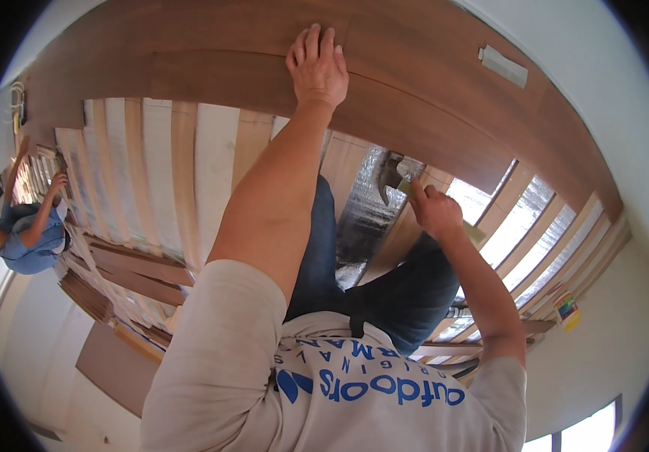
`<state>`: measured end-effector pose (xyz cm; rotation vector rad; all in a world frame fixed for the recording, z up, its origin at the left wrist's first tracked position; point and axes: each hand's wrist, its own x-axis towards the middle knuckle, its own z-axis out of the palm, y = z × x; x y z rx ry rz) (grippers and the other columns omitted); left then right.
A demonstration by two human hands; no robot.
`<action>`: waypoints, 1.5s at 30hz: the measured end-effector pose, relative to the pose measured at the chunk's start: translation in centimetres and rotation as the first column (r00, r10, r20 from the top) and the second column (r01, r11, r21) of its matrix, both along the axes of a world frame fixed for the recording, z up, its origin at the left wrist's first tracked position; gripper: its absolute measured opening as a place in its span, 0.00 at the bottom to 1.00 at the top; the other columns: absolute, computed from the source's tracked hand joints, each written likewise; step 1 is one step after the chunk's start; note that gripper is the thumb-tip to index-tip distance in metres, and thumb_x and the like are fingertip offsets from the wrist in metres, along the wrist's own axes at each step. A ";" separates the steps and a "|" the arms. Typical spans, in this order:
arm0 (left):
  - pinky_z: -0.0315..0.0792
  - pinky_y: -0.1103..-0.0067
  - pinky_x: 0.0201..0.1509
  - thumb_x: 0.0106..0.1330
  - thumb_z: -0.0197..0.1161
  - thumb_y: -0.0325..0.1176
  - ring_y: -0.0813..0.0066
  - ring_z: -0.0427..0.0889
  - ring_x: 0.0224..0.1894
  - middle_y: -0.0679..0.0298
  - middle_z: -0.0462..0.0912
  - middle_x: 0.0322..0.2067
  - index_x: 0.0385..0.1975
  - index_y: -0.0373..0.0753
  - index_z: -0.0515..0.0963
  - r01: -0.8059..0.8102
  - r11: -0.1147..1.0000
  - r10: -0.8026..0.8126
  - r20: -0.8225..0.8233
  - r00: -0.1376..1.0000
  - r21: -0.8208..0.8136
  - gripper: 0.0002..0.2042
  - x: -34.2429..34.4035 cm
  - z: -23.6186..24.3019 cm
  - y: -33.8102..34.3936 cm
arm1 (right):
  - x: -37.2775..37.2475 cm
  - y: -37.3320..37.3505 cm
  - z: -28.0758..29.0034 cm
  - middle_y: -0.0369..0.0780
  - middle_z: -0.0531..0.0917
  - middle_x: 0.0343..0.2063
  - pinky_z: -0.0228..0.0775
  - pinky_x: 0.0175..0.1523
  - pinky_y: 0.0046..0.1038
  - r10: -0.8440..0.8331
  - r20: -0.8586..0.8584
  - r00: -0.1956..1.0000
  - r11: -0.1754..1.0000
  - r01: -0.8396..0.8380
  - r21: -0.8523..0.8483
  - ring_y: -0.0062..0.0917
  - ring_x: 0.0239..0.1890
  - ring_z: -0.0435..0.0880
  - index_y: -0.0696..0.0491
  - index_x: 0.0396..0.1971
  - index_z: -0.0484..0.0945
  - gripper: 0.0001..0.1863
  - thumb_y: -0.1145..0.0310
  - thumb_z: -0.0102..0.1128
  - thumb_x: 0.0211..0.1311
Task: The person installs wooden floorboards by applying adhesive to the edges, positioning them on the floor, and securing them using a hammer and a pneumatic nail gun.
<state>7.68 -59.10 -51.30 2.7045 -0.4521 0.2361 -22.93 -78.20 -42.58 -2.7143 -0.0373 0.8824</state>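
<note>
My left hand (317, 71) lies palm down with fingers slightly apart on the brown wooden floor planks (422, 83) at the top of the head view. My right hand (437, 211) grips the light handle of a claw hammer (390, 177), whose dark metal head is just below the planks' edge, over silver foil underlay (358, 218) between pale wooden battens. A small pale grey block (504, 64) lies on the planks up to the right of my left hand.
A co-worker in blue (27, 233) crouches at left, hands on the battens. Loose brown boards (136, 275) lie across the battens behind them. A colourful container (567, 310) stands at lower right. A white wall (633, 105) curves along the right, and coiled cable (17, 102) sits at far left.
</note>
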 end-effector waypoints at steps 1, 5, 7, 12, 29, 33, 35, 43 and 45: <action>0.54 0.57 0.74 0.74 0.53 0.39 0.58 0.62 0.72 0.62 0.69 0.69 0.63 0.45 0.74 0.004 1.000 -0.004 0.001 1.000 -0.002 0.19 -0.1 -0.1 -0.1 | -0.7 0.6 0.1 0.42 0.83 0.32 0.81 0.32 0.39 -0.004 0.010 1.000 1.000 0.005 -0.014 0.37 0.29 0.87 0.46 0.63 0.73 0.25 0.52 0.59 0.71; 0.53 0.55 0.74 0.73 0.53 0.39 0.57 0.62 0.72 0.60 0.68 0.68 0.62 0.45 0.74 -0.014 1.000 0.014 -0.004 1.000 0.015 0.19 0.1 0.1 0.5 | -0.1 -0.2 -0.2 0.41 0.83 0.32 0.81 0.30 0.39 0.067 0.021 0.998 0.997 -0.066 -0.042 0.37 0.29 0.87 0.46 0.62 0.73 0.25 0.51 0.58 0.71; 0.53 0.54 0.74 0.73 0.53 0.39 0.56 0.61 0.73 0.59 0.68 0.68 0.63 0.45 0.74 -0.024 0.999 0.025 -0.018 1.000 0.039 0.20 0.0 0.5 0.7 | 0.6 0.5 0.5 0.42 0.83 0.34 0.81 0.30 0.40 0.060 0.001 0.998 0.996 -0.060 -0.061 0.39 0.30 0.87 0.46 0.63 0.73 0.24 0.52 0.57 0.72; 0.50 0.52 0.75 0.73 0.53 0.39 0.54 0.59 0.74 0.55 0.65 0.69 0.65 0.41 0.72 -0.007 1.000 0.006 -0.093 0.996 -0.012 0.22 0.0 0.9 0.7 | 1.1 5.5 1.3 0.41 0.82 0.32 0.78 0.30 0.41 0.081 0.116 0.990 0.988 -0.095 0.121 0.38 0.28 0.85 0.45 0.64 0.73 0.27 0.56 0.63 0.68; 0.45 0.61 0.79 0.74 0.53 0.35 0.61 0.53 0.77 0.58 0.61 0.73 0.66 0.43 0.72 -0.015 0.993 -0.013 -0.233 0.972 -0.117 0.21 0.4 3.5 2.4 | 8.3 15.6 -3.3 0.48 0.87 0.38 0.83 0.39 0.42 0.077 -0.120 0.990 0.972 -0.048 0.230 0.44 0.36 0.89 0.51 0.46 0.82 0.23 0.48 0.61 0.62; 0.43 0.61 0.79 0.72 0.54 0.33 0.61 0.52 0.78 0.58 0.60 0.74 0.67 0.45 0.71 -0.030 0.992 -0.004 -0.277 0.961 -0.119 0.23 -0.3 3.3 3.3 | 12.8 15.5 -1.1 0.47 0.87 0.40 0.83 0.39 0.41 0.276 -0.093 0.957 0.961 -0.272 0.060 0.42 0.37 0.89 0.50 0.48 0.83 0.21 0.50 0.60 0.63; 0.43 0.61 0.80 0.71 0.54 0.33 0.61 0.51 0.78 0.58 0.59 0.74 0.68 0.45 0.71 -0.021 0.990 -0.020 -0.284 0.959 -0.140 0.24 -0.1 3.6 3.3 | 11.6 15.9 -1.4 0.46 0.86 0.41 0.83 0.38 0.42 0.179 -0.120 0.976 0.984 -0.176 0.042 0.41 0.37 0.89 0.49 0.49 0.82 0.21 0.51 0.60 0.64; 0.49 0.56 0.78 0.68 0.56 0.33 0.56 0.56 0.77 0.57 0.62 0.73 0.66 0.45 0.72 0.023 0.986 -0.057 -0.198 0.979 -0.168 0.24 0.5 2.7 1.7 | 11.6 15.8 -0.7 0.45 0.83 0.43 0.83 0.36 0.45 0.076 -0.133 0.988 0.995 -0.067 0.070 0.43 0.32 0.88 0.49 0.55 0.78 0.22 0.55 0.60 0.66; 0.52 0.50 0.77 0.68 0.56 0.35 0.55 0.56 0.77 0.56 0.65 0.72 0.67 0.47 0.72 -0.002 0.984 -0.045 -0.255 0.966 -0.179 0.25 0.3 1.6 0.0 | 8.5 14.0 -2.2 0.48 0.85 0.39 0.82 0.36 0.45 -0.013 -0.100 0.995 0.979 0.033 0.199 0.46 0.33 0.88 0.49 0.59 0.73 0.26 0.57 0.63 0.64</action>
